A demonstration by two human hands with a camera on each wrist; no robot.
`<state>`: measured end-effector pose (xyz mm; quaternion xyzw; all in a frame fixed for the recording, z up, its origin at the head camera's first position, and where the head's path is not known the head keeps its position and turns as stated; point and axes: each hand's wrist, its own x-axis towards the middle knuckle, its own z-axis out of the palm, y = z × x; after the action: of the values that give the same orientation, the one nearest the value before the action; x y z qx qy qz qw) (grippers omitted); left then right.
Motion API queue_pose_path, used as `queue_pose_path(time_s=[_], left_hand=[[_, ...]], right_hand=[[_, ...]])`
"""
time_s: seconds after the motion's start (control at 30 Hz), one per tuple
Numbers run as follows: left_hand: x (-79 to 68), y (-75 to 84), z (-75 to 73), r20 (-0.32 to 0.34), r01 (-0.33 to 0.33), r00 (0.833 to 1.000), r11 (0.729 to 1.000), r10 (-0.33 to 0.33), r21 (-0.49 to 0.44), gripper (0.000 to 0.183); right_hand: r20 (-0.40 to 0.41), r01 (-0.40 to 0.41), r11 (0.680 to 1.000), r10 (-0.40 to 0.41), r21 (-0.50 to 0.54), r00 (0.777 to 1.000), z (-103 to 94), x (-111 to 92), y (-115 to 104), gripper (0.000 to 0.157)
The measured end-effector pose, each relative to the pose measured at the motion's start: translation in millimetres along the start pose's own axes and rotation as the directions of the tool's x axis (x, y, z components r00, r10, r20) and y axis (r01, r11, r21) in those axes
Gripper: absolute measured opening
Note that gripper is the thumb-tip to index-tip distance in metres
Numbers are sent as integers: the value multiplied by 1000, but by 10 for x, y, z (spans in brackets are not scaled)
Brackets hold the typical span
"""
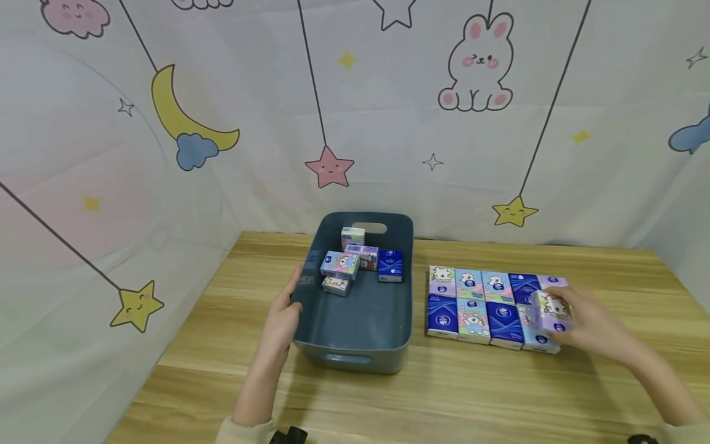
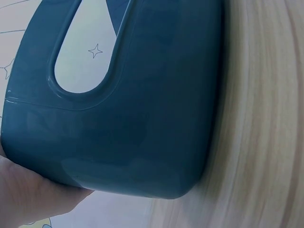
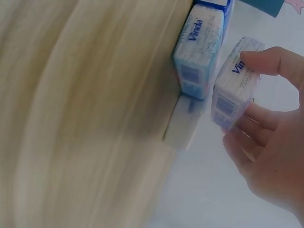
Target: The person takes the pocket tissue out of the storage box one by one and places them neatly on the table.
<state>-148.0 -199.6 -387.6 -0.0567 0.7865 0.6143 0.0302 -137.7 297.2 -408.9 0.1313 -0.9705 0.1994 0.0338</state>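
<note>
While the right hand (image 1: 596, 330) pinches it between thumb and fingers, the purple pack (image 1: 550, 314) hangs just above the right end of the other packs (image 1: 473, 322) on the tabletop (image 1: 471, 394); swinging low, it might knock them askew. The left hand (image 1: 283, 317) touches the bin (image 1: 388, 359); whether those fingers grip, I cannot tell.

Rocking a pale cream left sleeve (image 1: 244, 433) and matching right sleeve (image 1: 685, 434), plus a chunky black gadget (image 1: 291, 436) and a rounded black bit (image 1: 642, 439), both partly cut off tbh.
</note>
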Motion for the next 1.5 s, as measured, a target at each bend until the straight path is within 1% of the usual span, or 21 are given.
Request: queue_pose_path(time_s=[0.17, 0.4, 0.53, 0.67, 0.83, 0.9, 1.03, 1.37, 1.5], left_hand=[[-2, 1, -1, 1, -7, 1000, 1000, 7, -7, 74], [-11, 14, 3, 0, -1, 1000, 1000, 1, -15, 74], [-22, 24, 4, -4, -7, 1000, 1000, 7, -15, 74], [-20, 18, -2, -9, -6, 1000, 1000, 6, -9, 74], [-22, 14, -6, -11, -9, 1000, 1000, 9, -12, 74], [-22, 13, -4, -8, -9, 1000, 1000, 8, -13, 74], [-15, 13, 2, -5, -7, 1000, 1000, 7, -11, 74], [-15, 13, -1, -10, -17, 1000, 1000, 17, -13, 74], [-16, 10, 0, -8, -12, 1000, 1000, 12, -7, 74]], right_hand=[[0, 8, 1000, -8, -22, 1000, 12, -56, 109, 87], [-62, 62, 996, -66, -66, 996, 52, -129, 250, 82], [-40, 55, 996, -58, -69, 998, 37, -164, 284, 83], [-1, 46, 996, -47, -71, 999, 9, -182, 293, 85], [22, 63, 991, -60, -117, 998, 32, -189, 316, 84], [22, 69, 987, -67, -146, 998, 53, -194, 328, 85], [12, 88, 981, -88, -173, 996, 103, -210, 353, 84], [-4, 113, 980, -115, -161, 993, 150, -235, 370, 77], [11, 104, 981, -104, -162, 995, 151, -247, 367, 78]])
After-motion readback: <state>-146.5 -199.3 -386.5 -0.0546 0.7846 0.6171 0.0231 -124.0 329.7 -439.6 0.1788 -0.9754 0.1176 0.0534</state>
